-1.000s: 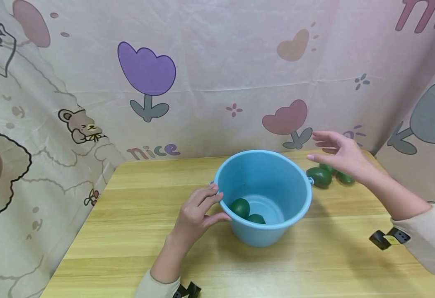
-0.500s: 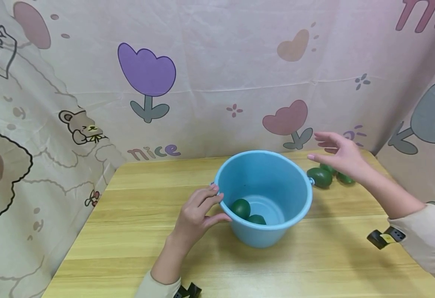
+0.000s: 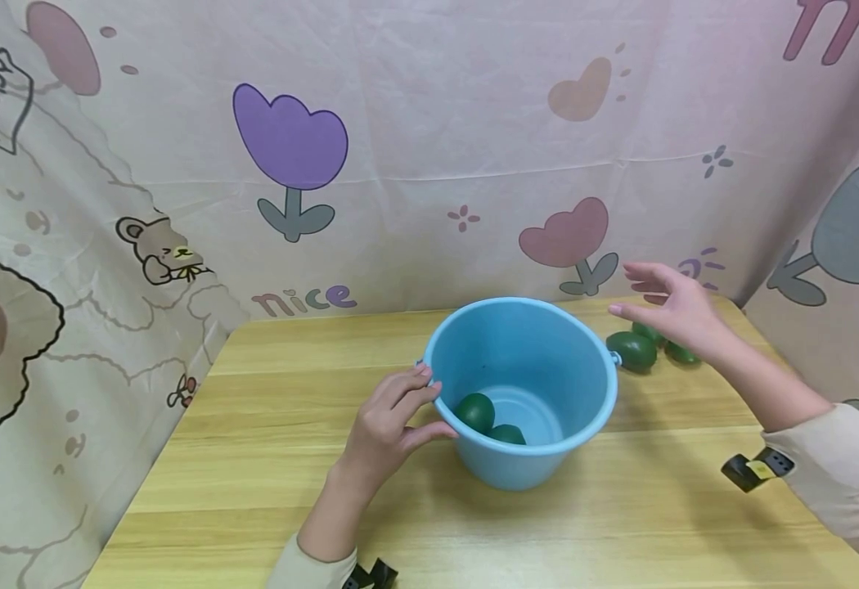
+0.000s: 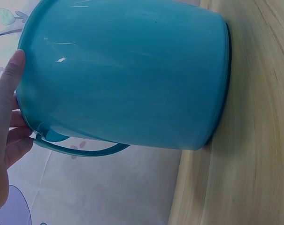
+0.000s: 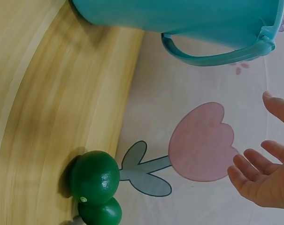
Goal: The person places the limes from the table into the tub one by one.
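A light blue bucket [image 3: 514, 470] stands upright on the wooden table, its mouth facing up. Two dark green avocados lie inside; one avocado [image 3: 475, 412] shows almost whole, the other avocado [image 3: 507, 434] is partly hidden by the near wall. My left hand [image 3: 384, 415] grips the rim on the left side; the left wrist view has the thumb [image 4: 15, 68] on the rim by the outer wall. Fingers slightly bent and holding nothing, my right hand [image 3: 676, 311] hovers above several more avocados [image 3: 631, 352] to the bucket's right.
The wooden table [image 3: 267, 458] ends at a patterned cloth [image 3: 415, 106] hung behind it, with more cloth along both sides. In the right wrist view, the bucket's handle [image 5: 212, 60] hangs down at the far side.
My right forearm has shifted slightly left, while the right hand stays over the avocados. My left hand and the bucket stay in place.
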`<state>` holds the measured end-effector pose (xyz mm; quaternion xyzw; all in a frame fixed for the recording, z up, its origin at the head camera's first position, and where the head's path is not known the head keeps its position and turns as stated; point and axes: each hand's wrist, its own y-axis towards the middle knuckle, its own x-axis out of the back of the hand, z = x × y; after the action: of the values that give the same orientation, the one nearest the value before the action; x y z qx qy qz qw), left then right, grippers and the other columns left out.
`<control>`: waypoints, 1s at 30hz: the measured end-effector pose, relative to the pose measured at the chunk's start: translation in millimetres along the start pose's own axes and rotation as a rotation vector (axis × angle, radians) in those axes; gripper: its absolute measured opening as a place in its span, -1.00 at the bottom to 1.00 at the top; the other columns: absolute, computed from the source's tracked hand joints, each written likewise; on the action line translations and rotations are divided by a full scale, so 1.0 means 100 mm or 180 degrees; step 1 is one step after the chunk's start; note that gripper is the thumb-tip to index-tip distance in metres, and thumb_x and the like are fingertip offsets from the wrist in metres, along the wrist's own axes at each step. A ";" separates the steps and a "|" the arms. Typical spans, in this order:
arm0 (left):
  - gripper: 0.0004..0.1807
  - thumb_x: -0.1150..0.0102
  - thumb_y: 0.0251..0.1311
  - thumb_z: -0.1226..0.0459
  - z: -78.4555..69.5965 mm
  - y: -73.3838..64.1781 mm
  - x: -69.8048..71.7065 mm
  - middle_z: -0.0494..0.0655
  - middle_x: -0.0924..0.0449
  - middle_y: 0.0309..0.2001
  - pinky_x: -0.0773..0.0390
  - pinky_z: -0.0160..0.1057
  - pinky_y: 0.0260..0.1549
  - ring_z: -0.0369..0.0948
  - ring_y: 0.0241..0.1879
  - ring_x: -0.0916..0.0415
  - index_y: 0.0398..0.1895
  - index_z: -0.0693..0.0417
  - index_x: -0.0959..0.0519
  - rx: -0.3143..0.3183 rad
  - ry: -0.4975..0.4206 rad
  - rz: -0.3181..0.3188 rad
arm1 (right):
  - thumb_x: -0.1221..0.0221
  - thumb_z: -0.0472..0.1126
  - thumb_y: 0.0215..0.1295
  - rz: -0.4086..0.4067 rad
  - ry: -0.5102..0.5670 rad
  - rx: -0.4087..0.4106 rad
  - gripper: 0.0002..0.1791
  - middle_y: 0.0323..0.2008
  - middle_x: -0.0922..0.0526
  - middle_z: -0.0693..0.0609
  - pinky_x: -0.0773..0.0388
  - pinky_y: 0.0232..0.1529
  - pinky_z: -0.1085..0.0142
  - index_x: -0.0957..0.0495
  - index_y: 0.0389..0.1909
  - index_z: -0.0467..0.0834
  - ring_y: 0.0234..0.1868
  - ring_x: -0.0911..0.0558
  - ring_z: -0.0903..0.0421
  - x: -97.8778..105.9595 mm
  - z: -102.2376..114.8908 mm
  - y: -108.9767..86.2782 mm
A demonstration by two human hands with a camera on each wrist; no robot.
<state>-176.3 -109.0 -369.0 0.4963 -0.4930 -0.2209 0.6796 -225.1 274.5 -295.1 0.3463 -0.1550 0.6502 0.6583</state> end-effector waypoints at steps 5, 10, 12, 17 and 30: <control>-0.43 -0.21 0.02 -0.10 0.00 0.00 0.01 0.11 -0.64 -0.24 -0.64 -0.17 -0.06 0.00 -0.13 -0.63 -0.25 0.28 -0.65 0.0008 -0.0011 0.0005 | -0.34 -0.13 0.14 -0.0016 -0.0009 -0.0018 -0.24 0.28 -0.32 -0.33 -0.36 0.22 -0.14 -0.25 0.30 -0.30 0.24 -0.36 -0.30 -0.01 -0.03 0.01; -0.43 -0.21 0.03 -0.10 -0.01 0.01 0.01 0.12 -0.64 -0.24 -0.64 -0.16 -0.07 0.00 -0.13 -0.63 -0.24 0.29 -0.65 0.0016 -0.0027 0.0004 | -0.34 -0.13 0.14 -0.0035 -0.0013 0.0028 -0.23 0.27 -0.33 -0.34 -0.37 0.20 -0.16 -0.24 0.31 -0.29 0.24 -0.37 -0.31 -0.02 -0.07 0.02; -0.43 -0.20 0.03 -0.10 -0.01 0.02 0.02 0.12 -0.64 -0.24 -0.64 -0.16 -0.07 0.01 -0.13 -0.63 -0.24 0.29 -0.65 0.0012 -0.0019 0.0003 | -0.34 -0.13 0.14 -0.0043 -0.0020 0.0036 -0.23 0.26 -0.33 -0.35 -0.37 0.20 -0.17 -0.24 0.31 -0.29 0.23 -0.37 -0.31 -0.03 -0.09 0.02; -0.42 -0.17 0.06 -0.10 -0.01 0.01 0.02 0.13 -0.64 -0.24 -0.65 -0.15 -0.09 0.01 -0.14 -0.63 -0.25 0.30 -0.65 0.0000 0.0002 0.0003 | -0.34 -0.11 0.14 -0.0002 -0.0006 -0.0001 -0.21 0.26 -0.31 -0.38 -0.35 0.21 -0.21 -0.22 0.32 -0.32 0.23 -0.35 -0.34 -0.05 -0.12 0.03; -0.41 -0.15 0.07 -0.12 0.00 0.01 0.01 0.12 -0.65 -0.24 -0.65 -0.14 -0.09 0.00 -0.14 -0.63 -0.26 0.30 -0.66 0.0016 0.0007 0.0016 | -0.34 -0.09 0.14 -0.0036 -0.0091 -0.0028 -0.21 0.26 -0.32 -0.38 -0.38 0.17 -0.21 -0.23 0.30 -0.33 0.22 -0.35 -0.35 -0.06 -0.18 0.03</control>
<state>-175.8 -109.1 -367.9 0.4970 -0.4940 -0.2175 0.6794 -233.0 281.3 -311.4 0.3535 -0.1653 0.6407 0.6612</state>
